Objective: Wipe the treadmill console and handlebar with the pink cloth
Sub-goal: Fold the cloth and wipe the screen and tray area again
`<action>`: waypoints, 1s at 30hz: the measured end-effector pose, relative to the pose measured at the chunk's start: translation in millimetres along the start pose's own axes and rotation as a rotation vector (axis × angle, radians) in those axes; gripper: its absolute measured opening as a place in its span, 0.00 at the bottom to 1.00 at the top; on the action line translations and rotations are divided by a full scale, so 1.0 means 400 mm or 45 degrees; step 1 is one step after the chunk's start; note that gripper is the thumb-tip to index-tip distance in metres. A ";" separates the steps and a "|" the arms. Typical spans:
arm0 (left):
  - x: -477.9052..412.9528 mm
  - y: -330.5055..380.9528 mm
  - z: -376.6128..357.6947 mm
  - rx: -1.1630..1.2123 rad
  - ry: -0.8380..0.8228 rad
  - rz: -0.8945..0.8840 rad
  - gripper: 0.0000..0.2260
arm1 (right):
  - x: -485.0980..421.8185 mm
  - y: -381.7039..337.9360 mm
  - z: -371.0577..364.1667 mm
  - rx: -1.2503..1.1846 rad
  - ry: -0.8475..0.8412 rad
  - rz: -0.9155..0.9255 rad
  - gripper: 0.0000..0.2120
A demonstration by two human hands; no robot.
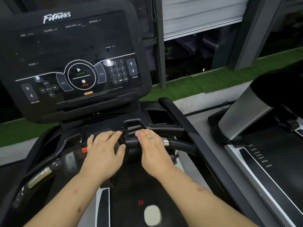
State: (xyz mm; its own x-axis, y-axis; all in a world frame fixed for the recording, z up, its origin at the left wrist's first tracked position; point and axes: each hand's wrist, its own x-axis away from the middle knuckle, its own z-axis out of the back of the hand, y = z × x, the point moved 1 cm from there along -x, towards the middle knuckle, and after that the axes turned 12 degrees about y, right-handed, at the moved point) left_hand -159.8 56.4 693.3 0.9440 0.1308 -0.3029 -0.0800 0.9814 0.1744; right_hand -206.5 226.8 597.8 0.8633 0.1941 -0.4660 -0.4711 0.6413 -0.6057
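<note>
The black treadmill console (73, 63) with its dark touch panel fills the upper left. Below it runs the black handlebar (182, 144) with a silver sensor band. My right hand (152, 145) wraps over the bar and holds the pink cloth (138, 135) against it; only a small pink edge shows past my fingers. My left hand (105, 151) lies flat on the round black hub at the middle of the bar, fingers straight and spread.
A cup-holder recess (161, 117) sits right of the console. A second treadmill (262, 128) stands to the right. The left handlebar (41, 176) has a silver sensor and plus/minus buttons. A window and green turf strip lie behind. The belt deck (139, 194) is below.
</note>
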 end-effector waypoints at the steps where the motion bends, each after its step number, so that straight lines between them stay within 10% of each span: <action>1: 0.001 0.000 0.001 -0.001 -0.002 0.000 0.24 | 0.004 0.015 0.009 0.008 0.002 0.006 0.33; 19: 0.003 -0.003 0.005 0.022 -0.017 -0.032 0.26 | 0.072 0.193 0.114 -0.054 0.173 -0.414 0.22; 30: 0.003 -0.001 -0.010 -0.058 0.011 -0.034 0.26 | 0.022 0.044 0.053 -0.012 -0.006 -0.090 0.23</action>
State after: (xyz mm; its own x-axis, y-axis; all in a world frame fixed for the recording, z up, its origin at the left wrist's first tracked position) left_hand -159.7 56.5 689.2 0.9432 0.1052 -0.3152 -0.0692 0.9899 0.1234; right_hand -203.5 255.5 596.7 0.8954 0.1521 -0.4184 -0.4104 0.6463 -0.6433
